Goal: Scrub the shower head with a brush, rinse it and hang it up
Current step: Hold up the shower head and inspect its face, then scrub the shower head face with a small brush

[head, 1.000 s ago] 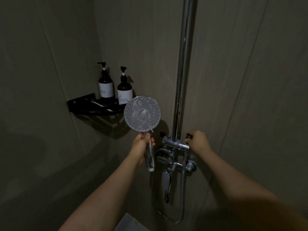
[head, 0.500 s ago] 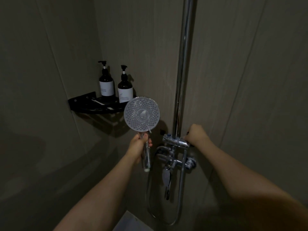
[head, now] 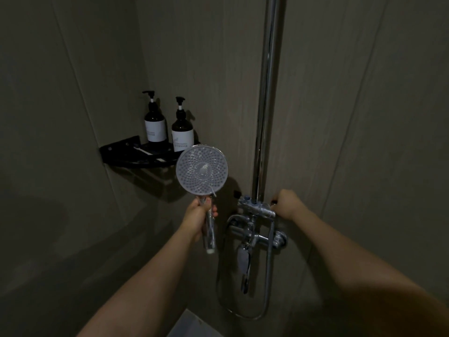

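Dim tiled shower corner. Left hand (head: 198, 216) is gripping the shower head (head: 202, 169) upright; right hand (head: 286, 204) is clasping the valve knob (head: 274, 202). Advice: be opening gently, face angled away.

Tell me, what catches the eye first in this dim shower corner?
The round grey shower head, held up mid-frame by its clear handle in the left hand, face toward the camera. Right of it, the right hand grips the chrome valve under the tall chrome pipe. Two dark pump bottles stand on the black corner shelf.
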The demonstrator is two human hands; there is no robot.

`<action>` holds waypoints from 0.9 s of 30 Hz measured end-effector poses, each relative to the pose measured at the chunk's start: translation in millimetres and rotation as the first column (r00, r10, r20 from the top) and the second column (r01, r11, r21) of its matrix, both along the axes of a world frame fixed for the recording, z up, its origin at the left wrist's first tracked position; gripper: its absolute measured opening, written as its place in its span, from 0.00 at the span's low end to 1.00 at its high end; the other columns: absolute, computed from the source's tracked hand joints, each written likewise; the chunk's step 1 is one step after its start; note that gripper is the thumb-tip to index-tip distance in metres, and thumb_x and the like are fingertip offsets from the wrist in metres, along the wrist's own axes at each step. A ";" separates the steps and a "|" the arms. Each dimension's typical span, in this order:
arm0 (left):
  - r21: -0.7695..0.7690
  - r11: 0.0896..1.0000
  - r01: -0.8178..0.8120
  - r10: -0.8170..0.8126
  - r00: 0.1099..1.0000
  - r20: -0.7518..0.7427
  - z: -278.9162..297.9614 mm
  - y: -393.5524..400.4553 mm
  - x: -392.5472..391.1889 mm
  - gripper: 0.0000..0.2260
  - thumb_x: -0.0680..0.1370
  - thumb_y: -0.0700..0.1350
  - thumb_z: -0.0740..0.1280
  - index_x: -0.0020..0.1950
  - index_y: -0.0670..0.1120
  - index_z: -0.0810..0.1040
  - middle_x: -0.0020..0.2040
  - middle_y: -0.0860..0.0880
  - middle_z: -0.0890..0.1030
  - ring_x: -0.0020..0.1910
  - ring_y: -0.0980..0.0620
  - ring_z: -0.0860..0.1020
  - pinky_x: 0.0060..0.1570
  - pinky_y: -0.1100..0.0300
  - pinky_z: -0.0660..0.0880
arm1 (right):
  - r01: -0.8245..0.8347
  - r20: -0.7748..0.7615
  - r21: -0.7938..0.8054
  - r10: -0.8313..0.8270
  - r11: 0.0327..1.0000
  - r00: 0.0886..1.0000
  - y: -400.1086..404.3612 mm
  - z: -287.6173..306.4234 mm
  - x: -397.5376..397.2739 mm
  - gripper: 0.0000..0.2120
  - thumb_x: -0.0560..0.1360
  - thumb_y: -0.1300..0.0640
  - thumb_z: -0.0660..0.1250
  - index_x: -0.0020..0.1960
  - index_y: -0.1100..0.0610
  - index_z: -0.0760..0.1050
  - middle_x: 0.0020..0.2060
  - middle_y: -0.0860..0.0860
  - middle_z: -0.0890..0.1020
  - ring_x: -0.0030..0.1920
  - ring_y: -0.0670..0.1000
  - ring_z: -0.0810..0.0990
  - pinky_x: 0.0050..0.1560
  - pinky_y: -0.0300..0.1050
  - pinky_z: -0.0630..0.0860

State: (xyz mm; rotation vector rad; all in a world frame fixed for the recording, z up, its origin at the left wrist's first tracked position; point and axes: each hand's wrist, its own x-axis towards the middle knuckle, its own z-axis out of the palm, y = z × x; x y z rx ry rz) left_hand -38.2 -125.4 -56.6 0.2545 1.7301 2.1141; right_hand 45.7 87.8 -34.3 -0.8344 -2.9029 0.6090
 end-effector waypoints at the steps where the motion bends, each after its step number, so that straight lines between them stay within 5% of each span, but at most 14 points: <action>1: 0.000 1.000 -0.005 0.005 1.000 -0.001 -0.1 -0.8 -0.8 0.05 0.81 0.41 0.57 0.50 0.43 0.71 0.36 0.46 0.73 0.35 0.52 0.72 0.41 0.60 0.71 | 0.022 -0.019 -0.029 -0.023 0.999 1.000 -0.8 -2.3 -1.4 0.12 0.75 0.61 0.64 0.52 0.68 0.79 0.48 0.61 0.82 0.49 0.58 0.81 0.42 0.40 0.69; 5: 0.019 0.999 -0.034 0.034 0.999 0.029 -1.1 -1.6 -1.1 0.07 0.81 0.41 0.57 0.44 0.47 0.71 0.36 0.46 0.73 0.34 0.52 0.72 0.39 0.60 0.71 | 0.059 -0.015 0.030 -0.058 0.998 0.998 -14.1 -15.9 0.8 0.11 0.78 0.63 0.59 0.54 0.67 0.77 0.52 0.61 0.80 0.53 0.58 0.78 0.46 0.42 0.68; 9: 0.030 0.999 -0.043 0.042 0.998 0.047 0.4 -1.7 1.4 0.07 0.81 0.41 0.57 0.44 0.48 0.71 0.37 0.47 0.73 0.35 0.52 0.72 0.40 0.59 0.71 | -0.001 0.001 0.248 0.001 0.969 1.000 -34.5 -37.4 7.4 0.11 0.77 0.62 0.58 0.54 0.61 0.77 0.55 0.58 0.77 0.59 0.55 0.71 0.65 0.45 0.65; 14: 0.047 0.997 -0.054 0.051 0.997 0.064 6.1 -4.7 3.7 0.06 0.80 0.42 0.58 0.45 0.49 0.73 0.38 0.46 0.75 0.36 0.52 0.74 0.42 0.58 0.72 | 0.000 0.014 0.232 -0.003 0.973 1.000 -42.0 -35.1 9.8 0.13 0.74 0.64 0.61 0.59 0.63 0.74 0.63 0.59 0.67 0.59 0.57 0.74 0.61 0.45 0.71; 18: 0.079 0.994 -0.073 0.069 0.996 0.050 18.9 -17.6 0.7 0.06 0.80 0.42 0.59 0.45 0.48 0.73 0.37 0.46 0.75 0.36 0.52 0.75 0.41 0.59 0.73 | 0.011 0.089 0.371 -0.047 0.929 0.995 -48.6 -10.7 11.3 0.14 0.78 0.60 0.56 0.61 0.60 0.74 0.62 0.58 0.72 0.58 0.56 0.77 0.56 0.47 0.74; 22: 0.119 0.988 -0.103 0.105 0.994 -0.015 37.1 -50.8 -12.7 0.07 0.80 0.40 0.60 0.42 0.44 0.73 0.35 0.45 0.75 0.25 0.58 0.78 0.34 0.64 0.76 | 0.076 -0.122 0.530 -0.013 0.844 0.992 -88.0 11.8 -8.2 0.12 0.77 0.61 0.58 0.54 0.61 0.77 0.55 0.56 0.76 0.55 0.56 0.77 0.49 0.47 0.75; 27: 0.112 0.982 -0.149 0.161 0.982 -0.099 56.8 -109.1 -40.1 0.09 0.79 0.39 0.61 0.38 0.43 0.72 0.26 0.50 0.79 0.23 0.60 0.77 0.31 0.67 0.76 | -0.040 -0.290 0.355 0.150 0.934 0.945 -157.4 44.0 -55.7 0.12 0.77 0.62 0.58 0.53 0.65 0.77 0.54 0.60 0.78 0.55 0.58 0.78 0.46 0.45 0.72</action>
